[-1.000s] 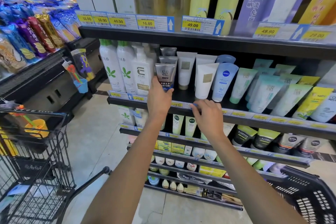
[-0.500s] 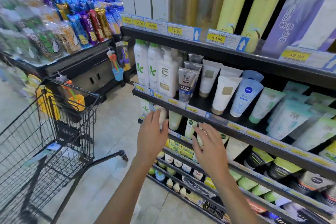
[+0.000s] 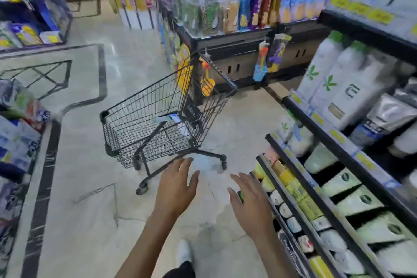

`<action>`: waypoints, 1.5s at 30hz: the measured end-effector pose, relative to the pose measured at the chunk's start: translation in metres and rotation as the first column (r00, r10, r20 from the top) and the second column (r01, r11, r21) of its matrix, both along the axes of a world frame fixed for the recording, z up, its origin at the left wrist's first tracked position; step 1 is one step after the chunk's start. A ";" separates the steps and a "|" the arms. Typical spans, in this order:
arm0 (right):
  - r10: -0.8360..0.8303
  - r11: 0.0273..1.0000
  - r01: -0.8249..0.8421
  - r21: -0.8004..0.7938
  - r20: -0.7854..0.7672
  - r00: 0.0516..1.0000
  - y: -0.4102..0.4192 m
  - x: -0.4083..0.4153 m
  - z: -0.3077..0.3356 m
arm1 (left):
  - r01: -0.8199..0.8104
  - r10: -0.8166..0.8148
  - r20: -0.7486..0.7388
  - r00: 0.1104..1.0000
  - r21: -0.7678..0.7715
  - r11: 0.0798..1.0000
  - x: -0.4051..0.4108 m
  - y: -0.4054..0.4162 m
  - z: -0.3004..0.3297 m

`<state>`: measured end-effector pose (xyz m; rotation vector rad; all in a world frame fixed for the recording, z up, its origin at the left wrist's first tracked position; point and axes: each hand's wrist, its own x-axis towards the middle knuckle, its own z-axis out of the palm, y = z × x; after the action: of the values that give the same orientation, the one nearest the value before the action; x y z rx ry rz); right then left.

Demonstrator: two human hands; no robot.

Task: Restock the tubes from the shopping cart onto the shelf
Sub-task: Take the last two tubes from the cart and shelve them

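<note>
Black wire forms the shopping cart (image 3: 167, 117), standing on the tiled floor (image 3: 90, 187) left of the shelf (image 3: 338, 149). A pale tube (image 3: 165, 118) lies inside its basket. Nearer than the cart, the left hand (image 3: 177, 189) and right hand (image 3: 250, 201) hover empty, fingers spread wide.

1. Left hand (image 3: 174, 189): bare, no glove, ring or watch seen; forearm bare, no sleeve in view.
2. Right hand (image 3: 250, 204): bare likewise; forearm unsleeved to the frame edge.
3. White shoe (image 3: 184, 251), below the left hand; blurred, no detail.
4. Dark garment (image 3: 180, 269) just below the shoe; black, type unclear.
</note>
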<state>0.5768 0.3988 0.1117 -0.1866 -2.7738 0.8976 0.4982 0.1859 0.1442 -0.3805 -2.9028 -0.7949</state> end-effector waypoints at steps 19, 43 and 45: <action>0.348 0.936 -0.352 0.026 0.094 0.933 -0.175 -0.267 0.009 | -0.375 0.369 0.105 0.923 0.043 0.926 -0.128 -0.180 -0.041; 0.403 0.903 -0.429 -0.008 0.359 0.842 -0.147 -0.612 -0.058 | -0.355 0.345 0.278 0.896 -0.017 0.935 -0.452 -0.147 -0.077; 0.393 0.906 -0.423 -0.018 0.403 0.826 -0.156 -0.640 -0.068 | -0.373 0.356 0.344 0.869 -0.018 0.928 -0.463 -0.156 -0.092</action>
<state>-0.0633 0.2431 0.0432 0.2891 -3.3001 0.9332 0.0348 0.0295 0.0520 0.3463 -3.1053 -0.9404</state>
